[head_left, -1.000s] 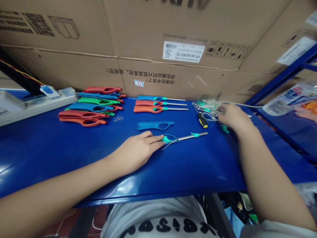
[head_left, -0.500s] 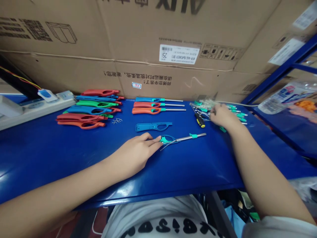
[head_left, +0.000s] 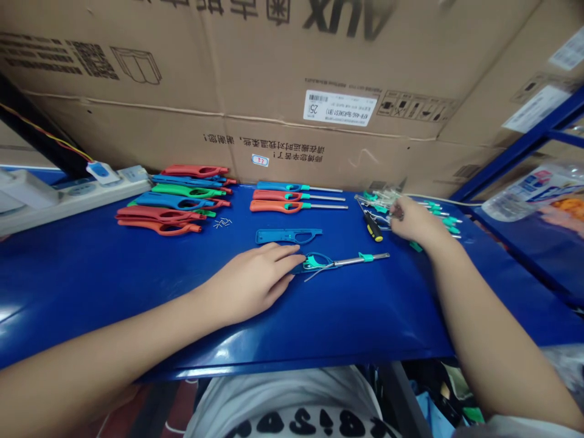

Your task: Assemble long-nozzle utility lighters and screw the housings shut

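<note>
L hand (head_left: 255,283) palm-down, fingers over the rear of an open blue lighter (head_left: 314,261), touching it; grip vs. just pressing, can't tell, as that end's hidden under the fingers. Lighter lies flat on the blue table (head_left: 319,328), front centre, metal tube (head_left: 353,261) pointing R w/ a green pc. (head_left: 366,258) near the tip & a loose wire (head_left: 314,274) toward the person. R hand (head_left: 417,222) is in a heap of green/metal parts (head_left: 378,201), fingers curled down; can't tell if it's grasping any, tips hidden. Blk/yellow screwdriver (head_left: 374,229) just L of R hand, by the heap. Loose blue handle half (head_left: 274,236) just behind the open lighter. Further back, 3 lighters w/ tubes on (head_left: 276,207), 1 blue + 2 reddish, side by side, tubes to R. L of those, small metal pins (head_left: 222,223), then a pile of red/blue/green handle shells (head_left: 157,226). Far L: white pwr strip (head_left: 77,198). Behind: lg. cardbd. box (head_left: 168,131). Far R: clear plastic bottle (head_left: 506,204).
</note>
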The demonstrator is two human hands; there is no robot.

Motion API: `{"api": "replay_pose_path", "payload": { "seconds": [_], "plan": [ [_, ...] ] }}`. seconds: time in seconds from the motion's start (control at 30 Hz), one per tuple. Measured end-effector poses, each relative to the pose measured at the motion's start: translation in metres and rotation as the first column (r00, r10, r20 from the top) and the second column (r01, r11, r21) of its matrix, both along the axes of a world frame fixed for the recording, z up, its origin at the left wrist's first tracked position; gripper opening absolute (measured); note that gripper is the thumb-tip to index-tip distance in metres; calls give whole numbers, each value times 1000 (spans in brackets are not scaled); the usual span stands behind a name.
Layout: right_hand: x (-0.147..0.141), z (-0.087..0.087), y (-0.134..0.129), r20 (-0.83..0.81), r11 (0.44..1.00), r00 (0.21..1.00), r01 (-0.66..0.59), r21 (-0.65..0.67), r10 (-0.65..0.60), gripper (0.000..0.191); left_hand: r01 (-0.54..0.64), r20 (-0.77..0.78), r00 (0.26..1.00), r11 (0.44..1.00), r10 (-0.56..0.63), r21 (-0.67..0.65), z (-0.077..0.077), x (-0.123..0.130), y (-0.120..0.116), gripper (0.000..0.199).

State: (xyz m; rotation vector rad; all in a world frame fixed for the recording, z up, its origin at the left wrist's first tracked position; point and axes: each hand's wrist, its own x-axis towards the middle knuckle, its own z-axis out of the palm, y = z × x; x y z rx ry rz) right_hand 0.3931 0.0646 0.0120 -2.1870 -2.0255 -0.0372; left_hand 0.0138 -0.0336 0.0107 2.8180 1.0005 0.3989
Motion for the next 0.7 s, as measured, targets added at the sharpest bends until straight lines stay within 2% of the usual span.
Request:
{"api": "replay_pose_path", "payload": {
  "seconds": [0.1,0.23,0.47,0.6,0.7],
  "plan": [
    [1,-2,2,-6,999,1000,-26,-26,26,20,-10,-15,1000,999,11,48,4,0,1,37],
    [0,-3,3,1,999,999,-34,-22,34,11,-21,-42,999,999,24,49,5,0,0,35],
    [-12,-1,-2,-21,977,992,-121,177,126,14,-33,-43,998,998,36,52,4,0,1,34],
    [-34,1,-9,-75,919,958,-240,314,276,12,-42,-21,999,999,42,33,4,0,2,34],
    [-60,3,-19,-260,862,863,-313,399,434,10,-52,34,998,999,52,-15,3,0,3,34]
  ]
}}
